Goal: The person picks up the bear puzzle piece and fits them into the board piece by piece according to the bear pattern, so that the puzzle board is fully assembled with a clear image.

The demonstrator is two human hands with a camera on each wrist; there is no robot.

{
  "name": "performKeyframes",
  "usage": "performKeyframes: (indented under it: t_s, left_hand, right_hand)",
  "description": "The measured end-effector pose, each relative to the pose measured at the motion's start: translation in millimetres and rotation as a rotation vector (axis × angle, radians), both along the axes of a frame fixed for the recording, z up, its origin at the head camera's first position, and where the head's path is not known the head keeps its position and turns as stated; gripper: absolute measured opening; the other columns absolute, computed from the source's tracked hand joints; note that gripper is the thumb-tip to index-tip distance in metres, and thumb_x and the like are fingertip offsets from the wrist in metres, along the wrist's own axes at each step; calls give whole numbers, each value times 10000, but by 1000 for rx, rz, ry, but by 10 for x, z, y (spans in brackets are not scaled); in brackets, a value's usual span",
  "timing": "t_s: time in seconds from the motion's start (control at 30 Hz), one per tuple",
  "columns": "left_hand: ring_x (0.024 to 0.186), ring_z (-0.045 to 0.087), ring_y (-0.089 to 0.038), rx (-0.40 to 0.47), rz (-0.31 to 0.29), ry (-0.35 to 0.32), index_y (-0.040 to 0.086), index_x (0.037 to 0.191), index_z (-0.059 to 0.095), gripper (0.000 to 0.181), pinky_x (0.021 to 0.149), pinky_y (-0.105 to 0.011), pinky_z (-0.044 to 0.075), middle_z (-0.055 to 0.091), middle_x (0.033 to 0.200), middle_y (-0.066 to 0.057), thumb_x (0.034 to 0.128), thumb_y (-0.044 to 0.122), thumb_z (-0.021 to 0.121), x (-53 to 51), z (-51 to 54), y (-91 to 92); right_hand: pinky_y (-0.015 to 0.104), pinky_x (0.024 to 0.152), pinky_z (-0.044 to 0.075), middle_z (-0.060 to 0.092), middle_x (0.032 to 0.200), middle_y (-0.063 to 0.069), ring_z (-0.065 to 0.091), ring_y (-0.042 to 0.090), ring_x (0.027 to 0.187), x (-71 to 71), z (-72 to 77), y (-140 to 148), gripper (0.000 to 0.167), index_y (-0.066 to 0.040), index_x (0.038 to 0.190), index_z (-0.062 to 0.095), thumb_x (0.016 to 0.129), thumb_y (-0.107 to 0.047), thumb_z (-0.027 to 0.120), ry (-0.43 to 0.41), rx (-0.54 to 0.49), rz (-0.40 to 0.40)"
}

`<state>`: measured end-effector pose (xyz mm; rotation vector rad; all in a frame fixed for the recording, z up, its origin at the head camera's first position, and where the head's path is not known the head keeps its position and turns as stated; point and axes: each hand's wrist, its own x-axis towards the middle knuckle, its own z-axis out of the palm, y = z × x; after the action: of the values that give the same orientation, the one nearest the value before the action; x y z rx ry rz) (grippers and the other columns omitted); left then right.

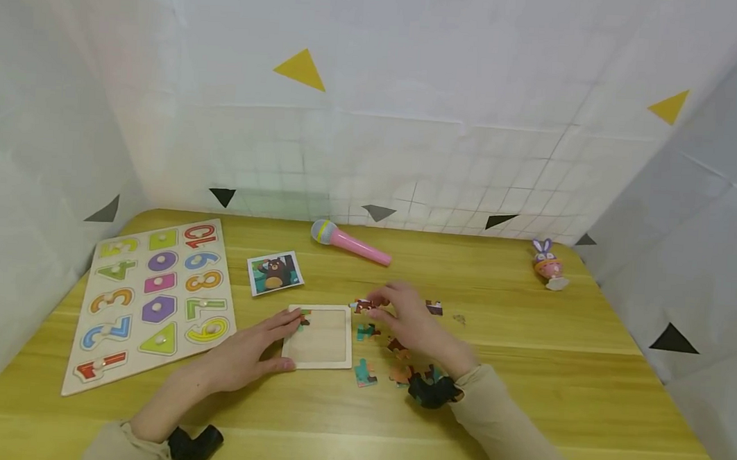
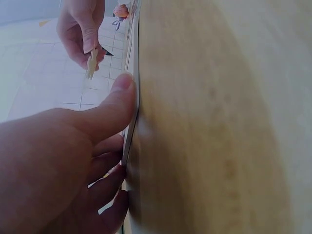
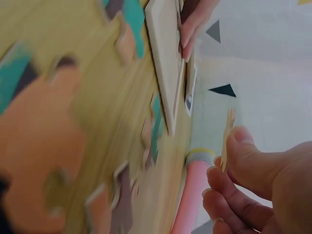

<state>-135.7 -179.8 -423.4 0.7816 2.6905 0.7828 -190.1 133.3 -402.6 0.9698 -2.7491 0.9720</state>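
A shallow wooden puzzle tray [image 1: 316, 365] lies on the table, with one puzzle piece [image 1: 305, 318] in its upper left corner. My left hand [image 1: 246, 352] rests along the tray's left side, fingers at the upper corner and thumb at the lower one. Just beyond the tray's upper right corner, my right hand [image 1: 410, 322] pinches a jigsaw piece [image 3: 227, 141] between thumb and fingers, raised off the table. Loose pieces lie right of the tray, among them a teal one [image 1: 364, 373] and a brown-orange one [image 1: 398, 348]; some are partly hidden by the right hand and wrist.
A picture card of a bear [image 1: 275, 273] lies behind the tray. Further back is a pink toy microphone [image 1: 358, 245]. A wooden number-and-shape board [image 1: 136, 252] takes up the left. At the far right stands a small rabbit-eared toy [image 1: 549, 266]. White sheets close off back and sides.
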Motion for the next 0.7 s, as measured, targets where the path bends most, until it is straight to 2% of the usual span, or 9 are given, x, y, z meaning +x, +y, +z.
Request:
performKeyframes:
  t_s: [0.37, 0.57, 0.7]
  left_hand:
    - [1524, 215, -299, 3, 13, -4, 125, 1552, 381, 719, 1164, -550, 318, 250, 1656, -15, 956, 431, 644, -18, 4, 22]
    - [1522, 227, -294, -3, 20, -10, 141, 1555, 379, 723, 1164, -551, 320, 250, 1656, -8, 955, 455, 635, -18, -2, 15]
    - [1518, 238, -294, -4, 21, -10, 136, 1552, 383, 725, 1161, -552, 324, 252, 1655, -12, 954, 460, 635, -18, -6, 14]
  right_hand:
    - [407, 872, 496, 646, 1037, 76, 594, 262, 990, -15, 9, -241, 205, -45, 1118, 695, 958, -172, 672, 8, 20, 35]
    - [419, 908, 498, 657, 1066, 95, 603, 270, 1026, -34, 50, -366, 227, -35, 1130, 697, 967, -191, 663, -18, 54, 41]
    - [440, 914, 495, 665, 1069, 121, 609, 291, 1023, -40, 55, -442, 226, -20, 1118, 700, 961, -179, 670, 0, 42, 58]
